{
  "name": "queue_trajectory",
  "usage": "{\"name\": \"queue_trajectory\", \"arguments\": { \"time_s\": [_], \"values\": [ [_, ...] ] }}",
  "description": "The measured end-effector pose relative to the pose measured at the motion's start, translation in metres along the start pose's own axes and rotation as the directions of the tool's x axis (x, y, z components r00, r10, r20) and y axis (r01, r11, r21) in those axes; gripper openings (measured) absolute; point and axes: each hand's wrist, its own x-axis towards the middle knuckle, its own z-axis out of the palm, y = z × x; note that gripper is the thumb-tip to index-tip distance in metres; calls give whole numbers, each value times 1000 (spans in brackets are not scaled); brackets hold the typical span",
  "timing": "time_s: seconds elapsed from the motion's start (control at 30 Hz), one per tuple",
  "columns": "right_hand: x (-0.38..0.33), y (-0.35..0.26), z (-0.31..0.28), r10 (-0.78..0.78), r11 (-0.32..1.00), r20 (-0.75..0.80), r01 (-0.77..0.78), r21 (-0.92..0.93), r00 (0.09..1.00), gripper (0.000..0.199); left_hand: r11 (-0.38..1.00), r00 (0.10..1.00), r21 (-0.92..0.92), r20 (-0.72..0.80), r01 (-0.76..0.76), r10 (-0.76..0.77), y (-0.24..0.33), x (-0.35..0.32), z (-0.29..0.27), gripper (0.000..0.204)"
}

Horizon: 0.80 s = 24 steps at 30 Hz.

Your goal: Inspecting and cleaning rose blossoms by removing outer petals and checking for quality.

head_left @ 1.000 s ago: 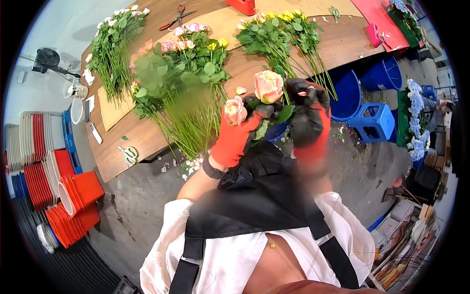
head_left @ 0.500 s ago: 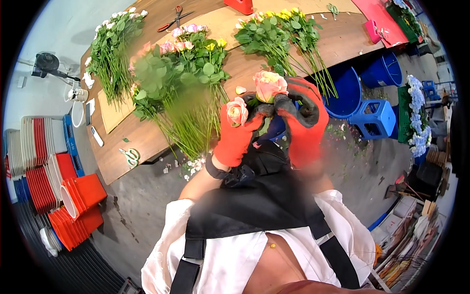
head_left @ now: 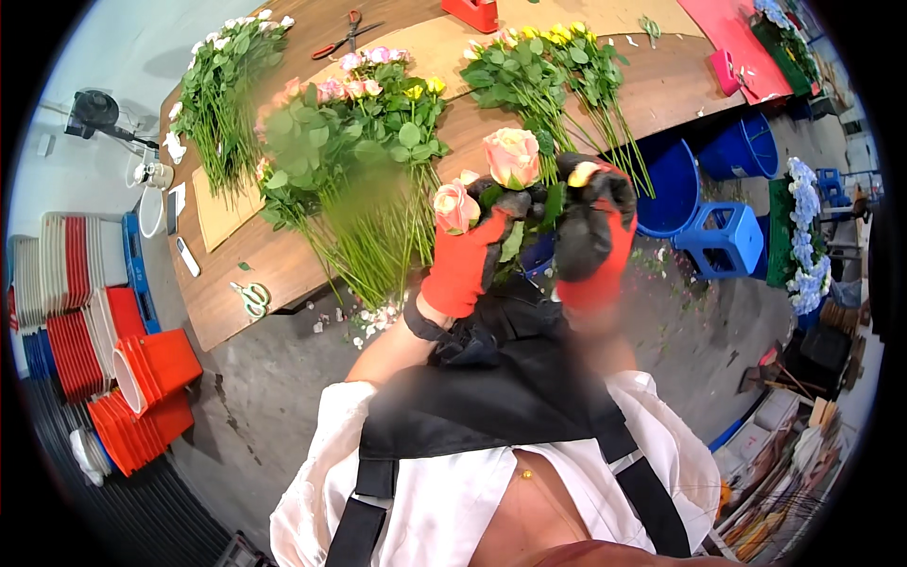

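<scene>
Red gloves with black palms and fingers cover both my hands. My left hand (head_left: 465, 266) is closed around the stems of a large peach-pink rose (head_left: 511, 157) and a smaller pink rose (head_left: 455, 206), whose heads stand above the fingers. Part of another pale pink bloom or petal shows between them. Just to the right, my right hand (head_left: 599, 241) is apart from the roses, its fingers pinched on a loose peach petal (head_left: 582, 174). Green leaves (head_left: 513, 242) hang below the left fingers. The stems' lower ends are hidden by my hands and apron.
Bundles of pink roses (head_left: 364, 87), white roses (head_left: 222, 42) and yellow roses (head_left: 559, 34) lie on the brown table (head_left: 222, 312). Scissors (head_left: 253, 299) rest near its edge. Blue buckets (head_left: 669, 180), a blue stool (head_left: 723, 241) and stacked red bins (head_left: 151, 378) stand around on the floor.
My right hand has come away from the large rose, slightly down and right, with a petal between its fingers. The left hand keeps the roses, and the large head shows more fully.
</scene>
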Motion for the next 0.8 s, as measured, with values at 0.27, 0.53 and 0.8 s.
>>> {"name": "queue_trajectory", "arguments": {
  "time_s": [0.27,0.53,0.8],
  "values": [
    [4,-45,-7,-123,897,348,254,-361,929,38,984,954,72,-243,-161,174,-10,5,-4,50],
    [5,-55,25,-251,654,409,465,-597,877,41,970,969,133,-114,-204,219,13,6,8,35],
    [-1,-35,26,-325,713,302,442,-545,896,40,959,956,108,-107,-264,275,13,-3,14,41]
  ]
}}
